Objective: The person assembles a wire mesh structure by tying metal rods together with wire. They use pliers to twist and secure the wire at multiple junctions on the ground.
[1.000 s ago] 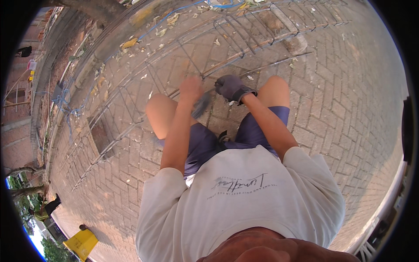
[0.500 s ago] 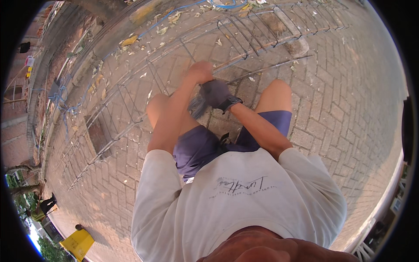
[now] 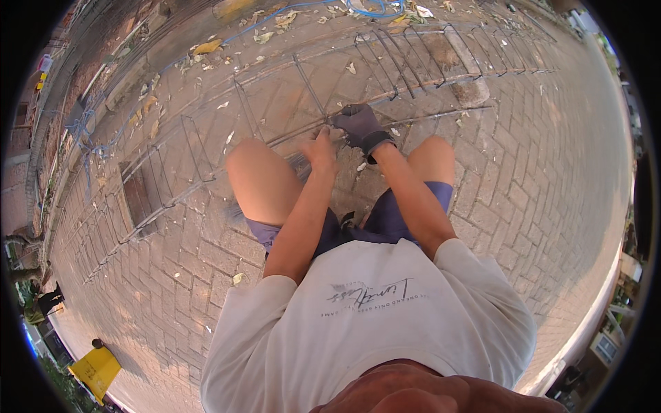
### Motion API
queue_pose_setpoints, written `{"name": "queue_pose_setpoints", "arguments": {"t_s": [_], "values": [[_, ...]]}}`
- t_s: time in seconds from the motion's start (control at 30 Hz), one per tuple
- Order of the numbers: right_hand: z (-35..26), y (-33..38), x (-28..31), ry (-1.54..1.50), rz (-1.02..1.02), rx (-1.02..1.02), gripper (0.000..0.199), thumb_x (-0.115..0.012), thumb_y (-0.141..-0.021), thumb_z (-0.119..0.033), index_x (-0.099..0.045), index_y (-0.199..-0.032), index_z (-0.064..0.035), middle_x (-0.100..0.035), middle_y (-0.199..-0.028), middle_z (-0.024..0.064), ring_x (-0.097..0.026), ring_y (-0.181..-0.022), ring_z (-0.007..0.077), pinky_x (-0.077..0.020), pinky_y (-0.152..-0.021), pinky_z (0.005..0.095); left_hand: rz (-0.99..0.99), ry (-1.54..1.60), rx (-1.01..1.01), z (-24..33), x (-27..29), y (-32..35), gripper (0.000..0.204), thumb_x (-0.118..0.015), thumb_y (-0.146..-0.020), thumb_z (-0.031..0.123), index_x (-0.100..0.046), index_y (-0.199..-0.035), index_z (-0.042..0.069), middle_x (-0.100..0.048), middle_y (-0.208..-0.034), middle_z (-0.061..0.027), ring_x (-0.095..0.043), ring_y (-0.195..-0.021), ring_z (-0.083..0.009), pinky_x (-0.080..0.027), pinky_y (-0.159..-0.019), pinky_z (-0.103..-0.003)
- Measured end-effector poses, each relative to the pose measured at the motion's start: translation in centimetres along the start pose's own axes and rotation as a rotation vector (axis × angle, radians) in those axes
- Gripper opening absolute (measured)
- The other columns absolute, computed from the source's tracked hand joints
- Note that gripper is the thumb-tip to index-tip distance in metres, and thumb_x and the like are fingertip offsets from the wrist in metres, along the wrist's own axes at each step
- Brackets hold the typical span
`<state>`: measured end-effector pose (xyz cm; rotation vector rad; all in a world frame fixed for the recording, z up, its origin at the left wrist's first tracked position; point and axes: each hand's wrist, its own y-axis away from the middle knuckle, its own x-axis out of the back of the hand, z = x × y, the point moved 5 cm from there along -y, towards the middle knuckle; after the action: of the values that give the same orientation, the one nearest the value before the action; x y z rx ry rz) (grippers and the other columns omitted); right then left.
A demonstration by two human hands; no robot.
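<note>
**Two hands at a rebar cage on brick paving**

The person squats on a brick-paved floor [image 3: 523,206], knees apart, both forearms reaching forward between them to a long cage of steel rebar [image 3: 310,89] that lies across the paving in front of them.

The right hand [image 3: 358,125] wears a dark work glove. Its fingers are curled down and closed over one of the long bars of the cage, close to where a cross stirrup meets it; the grip looks firm, with the knuckles turned upward.

The left hand [image 3: 321,148] is bare and sits just beside the gloved one, nearly touching it. Its fingers are drawn together rather than spread, and it rests at the same bar. Whether it pinches something small, such as tie wire, cannot be told, because the hand is blurred and the fingertips are hidden against the metal.

The cage runs from the left edge of the view up toward the far right, its stirrups standing in a row. Dry leaves [image 3: 206,47] lie scattered along the far side of it, and a blue hose [image 3: 372,9] loops at the top. A yellow sheet [image 3: 96,368] lies far to the lower left, well apart from the hands
</note>
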<state>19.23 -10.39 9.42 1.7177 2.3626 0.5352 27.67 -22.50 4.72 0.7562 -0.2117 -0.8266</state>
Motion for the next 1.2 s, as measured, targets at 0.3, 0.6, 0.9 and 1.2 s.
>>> {"name": "queue_pose_setpoints", "arguments": {"t_s": [0.3,0.6,0.9,1.2], "values": [[-0.8,0.4,-0.4,0.273,0.015,0.022,0.033,-0.083,-0.083,-0.031,-0.078,-0.087,0.0012,-0.075,-0.079,0.0174,-0.072,-0.069,0.0281,-0.0568,-0.066,0.0425,-0.501,0.702,0.163,-4.6,-3.9,-2.7,0.036,-0.052,-0.111,0.028,-0.066,-0.135,0.004,-0.072,-0.134,-0.0095,-0.065,-0.125,-0.0258,-0.054,-0.103,-0.043],[-4.8,-1.8,-2.4,0.932,0.107,0.228,0.032,-0.073,-0.09,-0.035,-0.08,-0.096,-0.0042,-0.079,-0.103,0.0224,-0.075,-0.101,0.0437,-0.0594,-0.089,0.052,-0.26,0.385,0.015,-4.8,-1.3,-2.1,0.022,-0.064,-0.108,0.019,-0.07,-0.125,0.007,-0.074,-0.098,-0.0027,-0.065,-0.078,-0.0133,-0.052,-0.066,-0.033],[8.5,2.0,-1.9,0.591,-0.04,0.141,0.034,-0.07,-0.094,-0.037,-0.081,-0.1,-0.0047,-0.079,-0.1,0.0222,-0.076,-0.097,0.0408,-0.059,-0.088,0.0487,-0.109,-0.273,-0.225,0.4,-1.0,-3.8,0.022,-0.069,-0.1,0.021,-0.075,-0.101,0.0,-0.071,-0.085,-0.0048,-0.063,-0.069,-0.017,-0.048,-0.059,-0.037],[1.1,1.2,7.0,0.855,0.252,0.211,0.048,-0.078,-0.09,-0.044,-0.08,-0.119,-0.0063,-0.075,-0.126,0.0229,-0.073,-0.111,0.0411,-0.0568,-0.096,0.0496,-0.11,-0.148,0.089,3.4,2.7,-4.4,0.032,-0.072,-0.095,0.032,-0.08,-0.101,0.002,-0.07,-0.083,-0.0066,-0.058,-0.074,-0.0201,-0.045,-0.069,-0.037]]}}
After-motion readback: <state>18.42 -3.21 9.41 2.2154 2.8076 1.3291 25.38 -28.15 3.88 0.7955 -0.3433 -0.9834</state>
